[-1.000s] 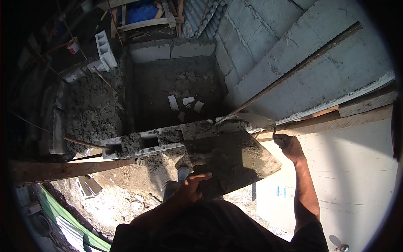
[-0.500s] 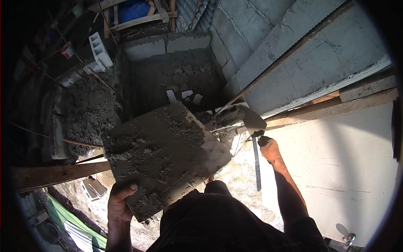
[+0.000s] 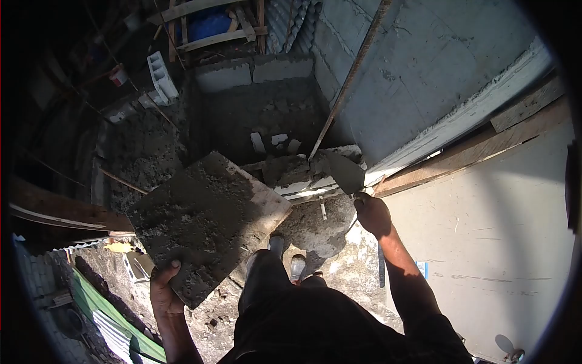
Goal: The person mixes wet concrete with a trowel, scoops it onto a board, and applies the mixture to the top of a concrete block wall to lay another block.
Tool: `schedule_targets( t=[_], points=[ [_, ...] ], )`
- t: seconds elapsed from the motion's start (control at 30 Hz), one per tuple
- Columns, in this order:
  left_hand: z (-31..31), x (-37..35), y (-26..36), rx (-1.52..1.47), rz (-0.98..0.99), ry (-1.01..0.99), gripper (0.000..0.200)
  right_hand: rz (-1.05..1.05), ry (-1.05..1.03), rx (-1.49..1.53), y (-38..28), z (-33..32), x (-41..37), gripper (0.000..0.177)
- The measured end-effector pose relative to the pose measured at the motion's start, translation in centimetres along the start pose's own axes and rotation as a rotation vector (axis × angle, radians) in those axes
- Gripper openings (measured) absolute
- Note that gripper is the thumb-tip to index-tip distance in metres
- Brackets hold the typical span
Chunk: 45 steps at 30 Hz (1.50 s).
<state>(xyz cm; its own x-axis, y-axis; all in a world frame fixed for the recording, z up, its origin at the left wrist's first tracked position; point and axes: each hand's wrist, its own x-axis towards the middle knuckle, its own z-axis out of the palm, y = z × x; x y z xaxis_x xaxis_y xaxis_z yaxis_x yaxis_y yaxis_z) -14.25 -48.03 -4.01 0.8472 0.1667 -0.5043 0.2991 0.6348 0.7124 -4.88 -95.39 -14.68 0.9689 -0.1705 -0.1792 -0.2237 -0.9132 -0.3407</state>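
Note:
My left hand (image 3: 166, 290) grips the near corner of a square mortar board (image 3: 267, 209), thumb on top. Wet grey mortar (image 3: 194, 209) is smeared over most of the board, with a bare strip along its right side. My right hand (image 3: 372, 215) is closed round the handle of a trowel (image 3: 345, 174), and the handle is hidden in the fist. The trowel blade lies at the top of a low block wall (image 3: 303, 187), right by the mortar (image 3: 284, 170) spread along it. A steel bar (image 3: 348, 85) rises from the wall near the blade.
Behind the low wall is a block-sided pit (image 3: 221, 77) with broken pieces (image 3: 257, 142) inside. A grey block wall (image 3: 424, 79) stands at the right, above timber (image 3: 473, 148) and a pale panel (image 3: 485, 242). A hollow block (image 3: 162, 76) stands at back left.
The mortar board has shifted left and down in view. My right hand and the trowel have moved left and slightly lower, and the wall top beside the blade shows more.

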Motion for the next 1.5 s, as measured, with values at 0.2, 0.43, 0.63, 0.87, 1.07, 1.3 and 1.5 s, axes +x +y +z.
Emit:
schedule_targets(
  t=[0.2, 0.43, 0.63, 0.87, 1.07, 1.3, 1.5],
  points=[
    [1.1, -5.0, -5.0, -0.044, -0.061, 0.031, 0.035, -0.019, 0.200, 0.177, 4.2, -1.9, -0.2, 0.028],
    [0.3, -8.0, -10.0, -0.139, -0.118, 0.120, 0.044, -0.085, 0.068, 0.122, 4.7, 0.9, -0.4, 0.030],
    [-4.5, -7.8, -12.7, -0.262, -0.287, 0.200, 0.043, -0.069, 0.026, 0.431, 6.0, -1.4, -4.4, 0.030],
    [-7.5, -4.9, -13.7, -0.242, -0.308, 0.167, 0.051, -0.061, -0.524, 0.725, -2.2, 4.8, -5.3, 0.035],
    [-11.7, -3.8, -13.0, -0.202, -0.293, 0.054, 0.062, 0.021, -0.573, 0.777, -3.2, 5.4, -0.6, 0.032],
    [-14.3, -2.9, -11.7, -0.312, -0.270, -0.047, 0.062, 0.291, -0.599, 0.797, 3.0, -0.6, -1.8, 0.024],
    [-15.4, -1.5, -10.7, -0.399, -0.319, -0.021, 0.070, 0.226, -0.502, 0.886, 9.9, 0.7, -0.5, 0.025]
  ],
)
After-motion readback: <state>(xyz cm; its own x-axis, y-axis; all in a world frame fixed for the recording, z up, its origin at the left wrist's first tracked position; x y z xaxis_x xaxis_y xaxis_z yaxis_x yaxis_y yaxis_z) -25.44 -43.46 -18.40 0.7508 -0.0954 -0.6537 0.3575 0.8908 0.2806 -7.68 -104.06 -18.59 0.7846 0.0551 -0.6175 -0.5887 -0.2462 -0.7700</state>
